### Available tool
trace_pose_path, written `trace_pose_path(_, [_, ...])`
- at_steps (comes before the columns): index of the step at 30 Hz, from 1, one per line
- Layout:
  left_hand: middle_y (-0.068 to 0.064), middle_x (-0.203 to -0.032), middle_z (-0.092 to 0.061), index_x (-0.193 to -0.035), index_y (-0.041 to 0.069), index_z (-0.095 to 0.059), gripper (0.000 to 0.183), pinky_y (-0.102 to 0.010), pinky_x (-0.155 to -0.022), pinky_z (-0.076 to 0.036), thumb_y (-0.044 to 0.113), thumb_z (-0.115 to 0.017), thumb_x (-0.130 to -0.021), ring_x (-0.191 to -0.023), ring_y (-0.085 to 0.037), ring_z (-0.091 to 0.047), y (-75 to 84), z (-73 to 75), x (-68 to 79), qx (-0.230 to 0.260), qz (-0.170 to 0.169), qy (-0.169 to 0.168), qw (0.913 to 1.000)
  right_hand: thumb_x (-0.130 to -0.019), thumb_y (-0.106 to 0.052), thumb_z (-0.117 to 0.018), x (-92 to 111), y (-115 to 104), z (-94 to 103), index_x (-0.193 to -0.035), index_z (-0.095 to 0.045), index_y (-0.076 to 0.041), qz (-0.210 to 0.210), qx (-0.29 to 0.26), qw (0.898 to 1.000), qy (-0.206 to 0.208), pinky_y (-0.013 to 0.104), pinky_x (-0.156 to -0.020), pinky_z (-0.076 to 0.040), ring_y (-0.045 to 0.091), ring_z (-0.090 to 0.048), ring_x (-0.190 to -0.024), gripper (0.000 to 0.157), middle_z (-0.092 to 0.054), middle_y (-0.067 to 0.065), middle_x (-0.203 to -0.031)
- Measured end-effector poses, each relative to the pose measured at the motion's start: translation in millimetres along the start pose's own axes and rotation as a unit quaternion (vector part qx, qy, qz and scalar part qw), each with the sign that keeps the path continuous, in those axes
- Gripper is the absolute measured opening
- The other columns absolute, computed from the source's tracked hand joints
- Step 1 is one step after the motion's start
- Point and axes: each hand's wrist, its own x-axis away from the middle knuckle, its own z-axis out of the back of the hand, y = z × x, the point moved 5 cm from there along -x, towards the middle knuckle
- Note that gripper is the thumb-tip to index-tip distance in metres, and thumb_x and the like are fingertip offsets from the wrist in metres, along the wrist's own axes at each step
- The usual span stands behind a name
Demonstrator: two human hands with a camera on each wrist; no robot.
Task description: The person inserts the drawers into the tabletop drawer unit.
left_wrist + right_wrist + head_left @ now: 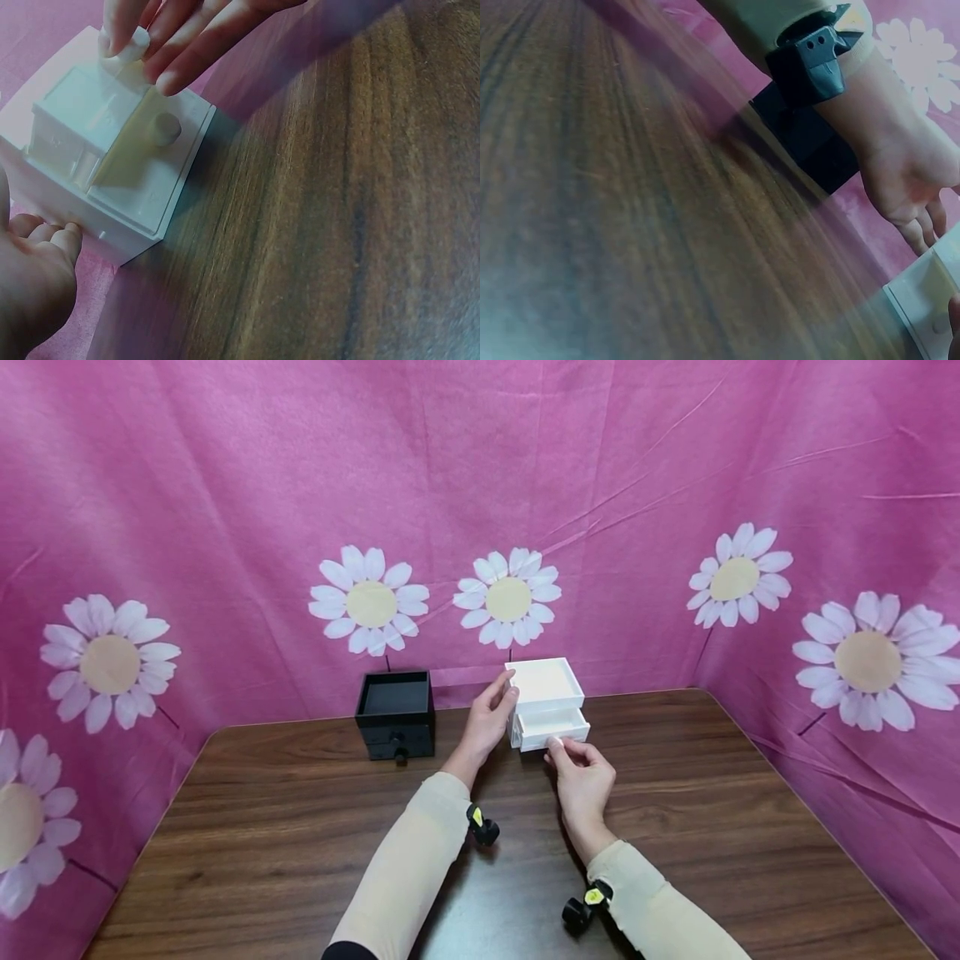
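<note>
A small white drawer box point(543, 683) stands toward the back of the table, with its upper drawer point(534, 742) pulled partway out. My right hand point(587, 783) pinches the round white knob point(136, 45) on that drawer between thumb and fingers. Below it, the lower drawer's knob point(166, 129) shows untouched, and that drawer sits closed. Against the box's left side rests my left hand point(486, 727), fingers along the wall and up to the top corner. Inside the upper drawer no contents show. The right wrist view catches only part of the white box point(922, 300).
A black drawer box point(395, 727) with a front knob stands left of the white one. Both boxes are near the far edge of the brown wooden table point(300, 843). A pink cloth point(480, 485) with white flowers hangs around the back and sides.
</note>
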Motion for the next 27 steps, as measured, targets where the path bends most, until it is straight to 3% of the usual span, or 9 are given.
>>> trace_pose_path(12, [-0.021, -0.157, -0.059, -0.156, 0.012, -0.059, 0.045, -0.045, -0.128, -0.044, 0.017, -0.061, -0.111, -0.146, -0.034, -0.058, 0.7, 0.2, 0.8, -0.008, -0.002, 0.003, 1.0000, -0.091, 0.004, -0.082, -9.5, 4.1, -8.8, -0.104, -0.072, 0.019, -0.004, 0.011, 1.000, 0.007, 0.023, -0.065, -0.066, 0.003, -0.074, -0.065, 0.022, -0.073, -0.004, -0.075])
trace_pose_path(23, [-0.023, -0.160, -0.054, -0.155, 0.010, -0.059, 0.044, -0.044, -0.130, -0.041, 0.016, -0.062, -0.111, -0.151, -0.034, -0.053, 0.0, -0.3, 1.1, 0.002, -0.002, 0.007, 1.0000, -0.091, 0.001, -0.083, -15.2, 6.4, -14.5, -0.105, -0.073, 0.017, 0.002, 0.023, 1.000, 0.009, 0.023, -0.065, -0.066, 0.002, -0.072, -0.063, 0.024, -0.075, 0.003, -0.080])
trace_pose_path(27, [-0.022, -0.160, -0.054, -0.155, 0.010, -0.059, 0.044, -0.044, -0.130, -0.041, 0.016, -0.062, -0.111, -0.151, -0.034, -0.053, 0.3, -0.2, 0.6, 0.004, -0.002, 0.008, 1.0000, -0.092, -0.001, -0.083, -18.8, 7.4, -17.1, -0.105, -0.074, 0.015, 0.004, 0.034, 0.999, 0.009, 0.024, -0.065, -0.067, 0.003, -0.072, -0.064, 0.023, -0.075, 0.000, -0.080])
